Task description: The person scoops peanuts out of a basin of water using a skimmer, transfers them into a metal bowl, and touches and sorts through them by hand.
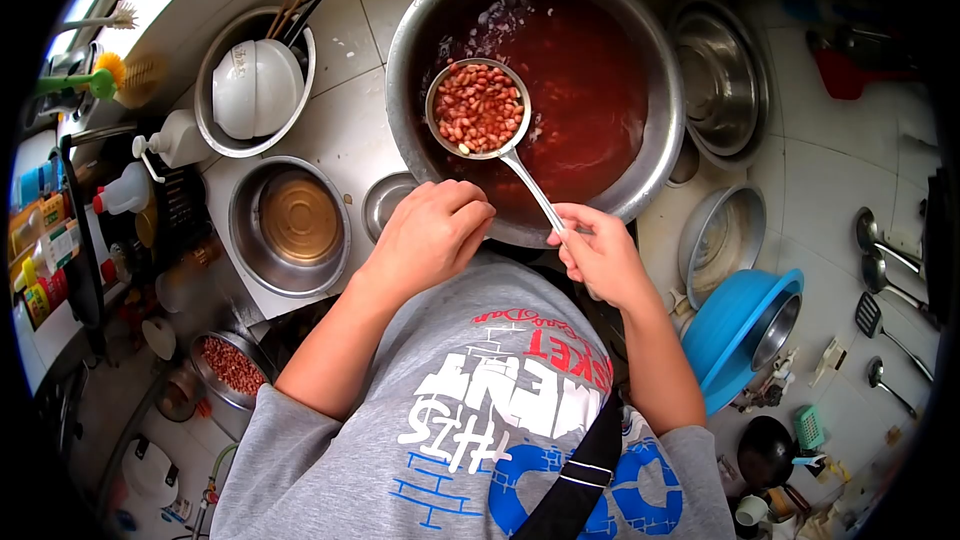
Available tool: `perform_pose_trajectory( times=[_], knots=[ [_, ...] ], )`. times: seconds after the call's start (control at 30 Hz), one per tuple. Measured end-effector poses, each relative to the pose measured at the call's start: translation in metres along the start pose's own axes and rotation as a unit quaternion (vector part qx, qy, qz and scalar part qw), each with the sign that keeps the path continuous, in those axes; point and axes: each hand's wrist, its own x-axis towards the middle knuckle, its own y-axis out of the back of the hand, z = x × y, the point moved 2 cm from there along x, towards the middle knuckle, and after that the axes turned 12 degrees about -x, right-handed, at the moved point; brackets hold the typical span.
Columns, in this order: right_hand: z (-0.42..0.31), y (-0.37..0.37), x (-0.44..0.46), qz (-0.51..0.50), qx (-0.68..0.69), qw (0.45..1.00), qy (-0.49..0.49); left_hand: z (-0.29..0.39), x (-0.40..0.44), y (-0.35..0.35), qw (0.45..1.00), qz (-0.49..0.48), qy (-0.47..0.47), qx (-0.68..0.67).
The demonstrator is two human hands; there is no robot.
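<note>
A large metal basin holds dark red liquid with some foam at its upper left. My right hand grips the handle of a metal ladle, whose round bowl is full of reddish beans or peanuts over the liquid. Near the basin's lower left rim is my left hand, its fingers curled and bent together; whether anything small is between them is hidden. Beside that hand, a small metal dish is partly covered.
Left on the tiled counter stand a metal basin with white bowls and another metal basin. Below left is a bowl of reddish beans or peanuts. To the right are stacked metal basins, a blue basin and hanging utensils.
</note>
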Motion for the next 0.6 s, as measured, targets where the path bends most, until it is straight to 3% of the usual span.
perform_pose_trajectory(
  times=[0.4,0.6],
  knots=[
    [-0.037,0.042,-0.068,0.152,-0.071,0.985,0.048,-0.004,0.011,-0.006,1.000,-0.008,-0.018,-0.021],
    [-0.047,0.045,-0.085,0.169,-0.055,0.982,0.065,-0.002,0.019,-0.006,0.999,-0.014,-0.030,-0.019]
  ],
)
